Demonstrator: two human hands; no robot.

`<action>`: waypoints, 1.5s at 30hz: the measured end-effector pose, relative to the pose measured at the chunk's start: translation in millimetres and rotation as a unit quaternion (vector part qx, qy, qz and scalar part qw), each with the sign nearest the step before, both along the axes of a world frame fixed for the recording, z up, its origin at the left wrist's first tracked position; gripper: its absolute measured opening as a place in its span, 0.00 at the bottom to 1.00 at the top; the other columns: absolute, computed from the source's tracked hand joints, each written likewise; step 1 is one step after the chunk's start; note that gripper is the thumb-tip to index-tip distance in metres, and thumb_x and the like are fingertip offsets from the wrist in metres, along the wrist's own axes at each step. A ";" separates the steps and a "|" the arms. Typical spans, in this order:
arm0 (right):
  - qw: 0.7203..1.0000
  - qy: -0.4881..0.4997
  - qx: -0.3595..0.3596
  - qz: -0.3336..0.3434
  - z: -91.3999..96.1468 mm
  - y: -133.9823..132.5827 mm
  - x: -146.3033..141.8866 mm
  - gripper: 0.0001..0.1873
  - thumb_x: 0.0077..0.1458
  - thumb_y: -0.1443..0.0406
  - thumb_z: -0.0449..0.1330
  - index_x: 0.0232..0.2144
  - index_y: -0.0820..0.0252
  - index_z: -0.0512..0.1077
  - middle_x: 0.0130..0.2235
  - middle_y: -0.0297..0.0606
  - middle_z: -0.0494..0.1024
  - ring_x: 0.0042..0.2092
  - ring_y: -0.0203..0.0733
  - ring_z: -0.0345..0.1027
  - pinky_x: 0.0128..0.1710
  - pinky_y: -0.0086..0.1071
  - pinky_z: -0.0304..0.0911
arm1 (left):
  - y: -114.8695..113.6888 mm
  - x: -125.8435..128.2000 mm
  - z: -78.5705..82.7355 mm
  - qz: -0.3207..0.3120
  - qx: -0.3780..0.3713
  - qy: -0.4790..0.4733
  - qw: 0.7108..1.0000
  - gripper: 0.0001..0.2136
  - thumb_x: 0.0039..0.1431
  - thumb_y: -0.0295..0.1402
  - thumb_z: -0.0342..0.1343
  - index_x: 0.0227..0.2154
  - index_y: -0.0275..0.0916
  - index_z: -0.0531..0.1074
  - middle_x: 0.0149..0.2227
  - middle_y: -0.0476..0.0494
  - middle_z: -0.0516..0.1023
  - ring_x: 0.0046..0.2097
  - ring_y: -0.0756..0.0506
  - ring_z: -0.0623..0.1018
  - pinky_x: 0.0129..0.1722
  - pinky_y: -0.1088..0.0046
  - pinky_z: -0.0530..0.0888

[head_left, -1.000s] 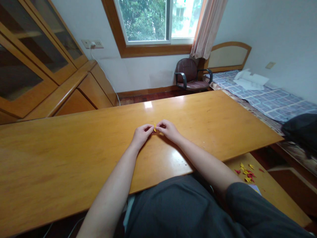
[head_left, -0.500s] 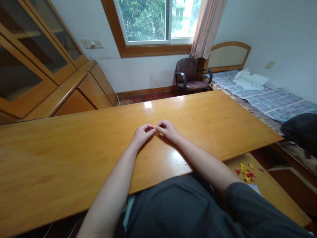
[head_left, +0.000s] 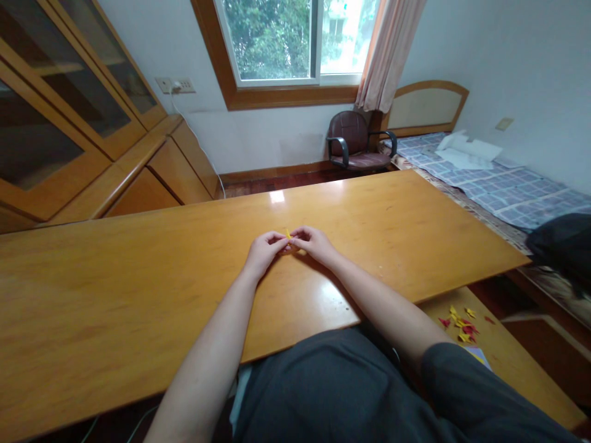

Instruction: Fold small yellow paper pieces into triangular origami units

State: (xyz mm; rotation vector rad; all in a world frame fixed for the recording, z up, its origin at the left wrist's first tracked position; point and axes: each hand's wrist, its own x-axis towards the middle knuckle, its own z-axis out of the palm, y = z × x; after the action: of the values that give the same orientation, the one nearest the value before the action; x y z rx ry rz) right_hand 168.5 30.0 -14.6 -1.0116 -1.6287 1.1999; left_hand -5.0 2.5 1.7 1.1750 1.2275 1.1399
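Between my fingertips, above the middle of the wooden table [head_left: 152, 289], is a small piece of folded yellow paper [head_left: 289, 234], its narrow point sticking up. My left hand [head_left: 268, 248] pinches it from the left with thumb and fingers. From the right, my right hand [head_left: 311, 242] closes on it too, the two hands almost touching. Most of the paper is hidden by the fingers, so its full shape cannot be made out.
Several small yellow and red folded paper pieces [head_left: 466, 329] lie on a lower wooden board [head_left: 517, 369] at the right. A brown armchair [head_left: 353, 138] stands beyond the table, near a bed [head_left: 503, 181]. Glass-door cabinets [head_left: 92, 144] line the left wall.
The yellow paper's point shows a little more above the fingers, and the fingers have shifted slightly around it. The view has tilted a little.
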 end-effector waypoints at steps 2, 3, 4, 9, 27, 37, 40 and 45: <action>1.000 -0.012 -0.006 0.010 3.7 -0.6 0.3 0.14 0.50 0.56 0.64 0.32 0.63 0.75 0.30 0.36 0.77 0.32 0.36 0.69 0.35 0.30 0.65 | -0.2 0.2 1.1 0.003 -0.001 0.003 1.000 0.17 0.41 0.45 0.68 0.29 0.37 0.76 0.29 0.43 0.81 0.32 0.45 0.79 0.34 0.70 0.74; 1.000 -0.019 -0.004 0.015 5.7 -1.1 0.6 0.14 0.50 0.56 0.64 0.31 0.63 0.75 0.29 0.36 0.77 0.31 0.35 0.69 0.34 0.29 0.64 | -0.1 0.2 1.3 0.005 0.000 0.007 1.000 0.17 0.42 0.45 0.68 0.29 0.37 0.76 0.28 0.43 0.81 0.32 0.44 0.79 0.34 0.70 0.74; 0.999 -0.028 0.002 0.015 7.6 -1.6 0.9 0.14 0.51 0.56 0.63 0.31 0.63 0.75 0.29 0.35 0.77 0.31 0.35 0.68 0.34 0.29 0.64 | 0.0 0.1 1.4 0.006 0.000 0.010 1.000 0.17 0.42 0.45 0.68 0.29 0.37 0.76 0.28 0.43 0.81 0.32 0.44 0.79 0.34 0.70 0.74; 0.999 -0.042 0.008 0.017 10.9 -2.9 1.2 0.14 0.52 0.56 0.62 0.30 0.63 0.75 0.28 0.34 0.76 0.30 0.35 0.67 0.31 0.28 0.61 | 0.2 0.4 1.3 0.009 0.004 0.005 1.000 0.17 0.43 0.46 0.67 0.28 0.36 0.76 0.28 0.43 0.80 0.32 0.45 0.79 0.36 0.70 0.75; 0.998 -0.045 -0.035 0.033 13.7 -4.4 0.2 0.14 0.52 0.57 0.62 0.33 0.64 0.75 0.27 0.34 0.76 0.27 0.33 0.66 0.27 0.26 0.60 | 2.2 -1.4 -2.0 0.033 0.131 0.142 0.981 0.13 0.50 0.45 0.63 0.29 0.39 0.80 0.33 0.44 0.79 0.37 0.45 0.76 0.41 0.70 0.71; 0.998 -0.049 -0.023 0.026 13.9 -6.8 0.6 0.15 0.51 0.56 0.63 0.31 0.64 0.77 0.29 0.35 0.77 0.29 0.34 0.66 0.29 0.27 0.59 | 2.8 0.3 -1.4 0.038 0.099 0.086 0.991 0.12 0.47 0.43 0.65 0.27 0.37 0.79 0.30 0.46 0.78 0.35 0.46 0.75 0.39 0.71 0.69; 0.998 -0.046 -0.019 0.024 12.3 -6.1 0.2 0.14 0.50 0.57 0.63 0.31 0.64 0.76 0.29 0.35 0.77 0.30 0.34 0.66 0.31 0.27 0.60 | 3.0 0.5 -2.5 0.037 0.081 0.067 0.994 0.14 0.46 0.43 0.65 0.27 0.37 0.79 0.29 0.46 0.79 0.34 0.46 0.74 0.38 0.72 0.69; 0.999 -0.043 -0.012 0.026 10.0 -4.8 -0.6 0.12 0.50 0.58 0.63 0.30 0.64 0.76 0.28 0.34 0.76 0.30 0.34 0.66 0.33 0.28 0.60 | 3.4 0.0 -4.2 0.032 0.076 0.058 0.995 0.15 0.45 0.45 0.66 0.28 0.36 0.79 0.30 0.46 0.79 0.34 0.47 0.74 0.37 0.72 0.69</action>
State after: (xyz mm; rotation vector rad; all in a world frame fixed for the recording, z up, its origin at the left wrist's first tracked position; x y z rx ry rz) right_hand 167.9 25.3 -4.5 -1.0553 -1.7206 1.2287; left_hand -5.0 5.8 -2.5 1.3392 1.2920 1.2447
